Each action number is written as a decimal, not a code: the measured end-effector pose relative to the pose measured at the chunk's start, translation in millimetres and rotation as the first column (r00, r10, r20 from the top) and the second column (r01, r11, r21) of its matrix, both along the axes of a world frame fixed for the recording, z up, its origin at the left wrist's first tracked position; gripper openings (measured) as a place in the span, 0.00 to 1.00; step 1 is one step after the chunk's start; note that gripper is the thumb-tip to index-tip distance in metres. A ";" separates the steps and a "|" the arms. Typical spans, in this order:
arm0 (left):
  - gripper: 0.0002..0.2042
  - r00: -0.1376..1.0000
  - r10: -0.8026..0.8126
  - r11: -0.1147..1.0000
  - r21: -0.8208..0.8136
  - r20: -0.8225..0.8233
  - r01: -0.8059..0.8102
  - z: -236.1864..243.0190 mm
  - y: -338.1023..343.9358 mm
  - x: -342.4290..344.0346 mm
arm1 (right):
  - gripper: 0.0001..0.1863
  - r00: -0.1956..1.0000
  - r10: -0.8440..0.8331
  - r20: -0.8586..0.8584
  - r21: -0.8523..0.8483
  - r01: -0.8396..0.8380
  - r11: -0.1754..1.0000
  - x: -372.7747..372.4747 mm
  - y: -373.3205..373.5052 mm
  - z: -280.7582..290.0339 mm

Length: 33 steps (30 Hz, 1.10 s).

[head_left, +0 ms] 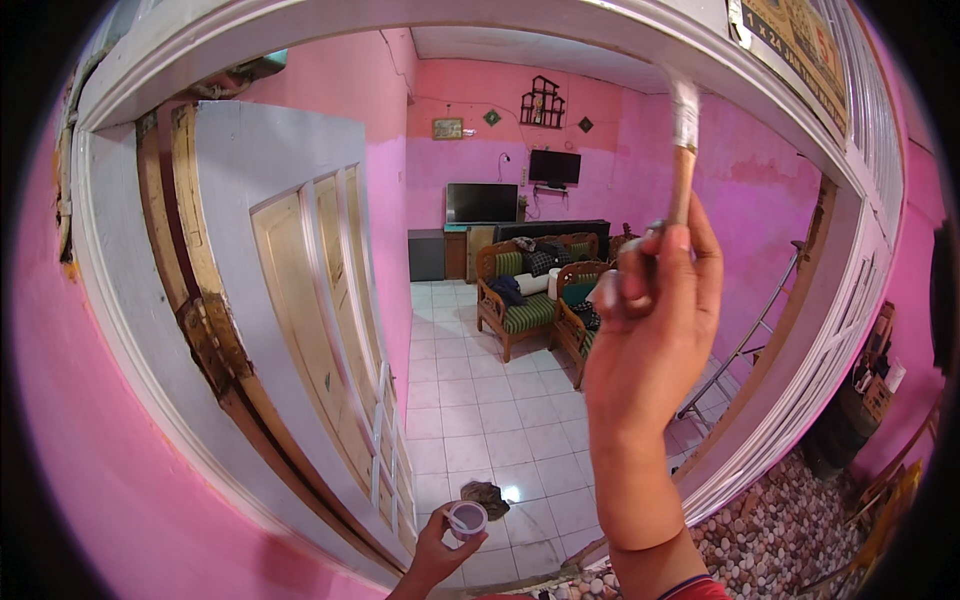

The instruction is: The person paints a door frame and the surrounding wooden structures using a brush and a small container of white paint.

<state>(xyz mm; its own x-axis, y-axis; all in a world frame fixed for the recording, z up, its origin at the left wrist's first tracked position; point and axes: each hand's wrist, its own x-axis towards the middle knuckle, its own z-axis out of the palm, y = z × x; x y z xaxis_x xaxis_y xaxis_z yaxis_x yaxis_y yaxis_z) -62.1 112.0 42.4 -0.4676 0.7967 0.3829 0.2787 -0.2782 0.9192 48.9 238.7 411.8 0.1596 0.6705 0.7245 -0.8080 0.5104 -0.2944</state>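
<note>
My right hand point(660, 300) is raised high in front of me, its fingers closed round the wooden handle of a paintbrush point(683, 165). The brush points upward, and its pale, paint-covered bristles meet or nearly meet the underside of the white door frame's top beam point(560, 22). Low down, my left hand point(436, 550) grips a small round cup point(468, 519). Greyish-white paint and a light stick or spoon show inside the cup.
A grey-and-cream door point(290, 250) stands open at left. Beyond lie a tiled floor point(450, 400), a dark crumpled cloth point(486, 498), wooden chairs with green striped cushions point(528, 313), screens point(482, 203) and a ladder point(745, 345). Pebble-patterned flooring point(770, 530) covers the lower right.
</note>
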 end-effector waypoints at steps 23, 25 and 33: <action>0.31 0.996 -0.087 0.995 -0.036 0.029 0.088 -10.5 6.0 6.2 | 0.19 0.992 -0.125 0.022 0.036 0.124 0.992 10.7 -5.9 5.2; 0.31 0.993 -0.118 0.993 -0.018 0.013 0.119 -11.3 7.5 7.3 | 0.19 0.993 -0.052 0.105 0.071 0.045 0.996 6.9 -16.9 0.8; 0.31 0.991 -0.135 0.990 -0.034 -0.015 0.135 15.3 7.4 18.7 | 0.19 0.977 -0.130 0.169 0.210 0.093 0.973 23.3 -21.1 -0.4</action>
<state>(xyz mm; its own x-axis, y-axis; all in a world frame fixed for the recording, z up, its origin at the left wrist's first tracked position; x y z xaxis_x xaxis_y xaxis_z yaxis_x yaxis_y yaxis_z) -43.4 119.4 57.7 -0.3481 0.8645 0.3627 0.2569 -0.2841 0.9238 72.3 217.6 411.4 0.0796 0.4947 0.8654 -0.6852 0.6577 -0.3129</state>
